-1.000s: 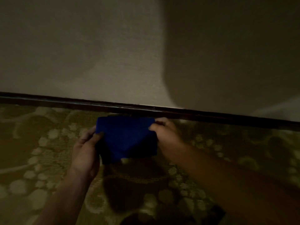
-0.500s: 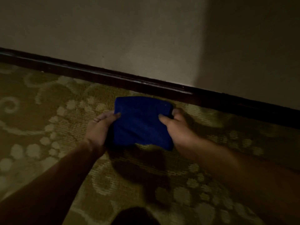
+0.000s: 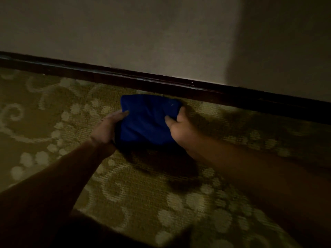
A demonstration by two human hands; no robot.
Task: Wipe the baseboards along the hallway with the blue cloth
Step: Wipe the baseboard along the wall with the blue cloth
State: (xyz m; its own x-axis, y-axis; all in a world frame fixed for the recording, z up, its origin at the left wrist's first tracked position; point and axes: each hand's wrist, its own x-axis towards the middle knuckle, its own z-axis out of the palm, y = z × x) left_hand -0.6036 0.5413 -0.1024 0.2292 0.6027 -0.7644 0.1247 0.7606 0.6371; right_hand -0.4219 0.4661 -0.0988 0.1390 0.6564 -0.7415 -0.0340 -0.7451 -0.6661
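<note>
The blue cloth [image 3: 149,120] is gripped between the left hand [image 3: 107,128] and right hand [image 3: 180,125], and has been carried closer to the baseboard [image 3: 161,83] beyond both; wiping seems imminent.

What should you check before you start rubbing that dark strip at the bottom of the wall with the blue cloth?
1. Left hand grips the blue cloth: ok.
2. Right hand grips the cloth's other side: ok.
3. Cloth is bunched into a pad: ok.
4. Cloth touches the baseboard: not ok, it sits just short of it, over the carpet.
5. Baseboard stretch ahead is unblocked: ok.
6. Dust on the baseboard: cannot tell, too dim.
</note>
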